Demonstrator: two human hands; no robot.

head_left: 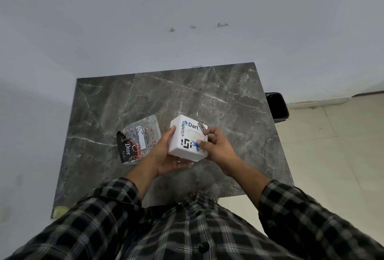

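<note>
Left hand [166,156] cradles the white box [187,137] from below and along its left side, palm up, fingers curled under the base and the thumb lying against the upper left corner. Right hand [216,147] grips the box's right edge, its thumb pressed on the top face beside a blue sticker and its fingers bent over the far corner. Held this way, the box sits tilted just above the table [207,93], near the middle. Its top carries printed stickers and a pale round patch; what is inside cannot be told. Left of it, a clear plastic packet [138,138] with a dark Dove label lies flat on the table. Beyond the table's right edge stands a black bin [277,105].
</note>
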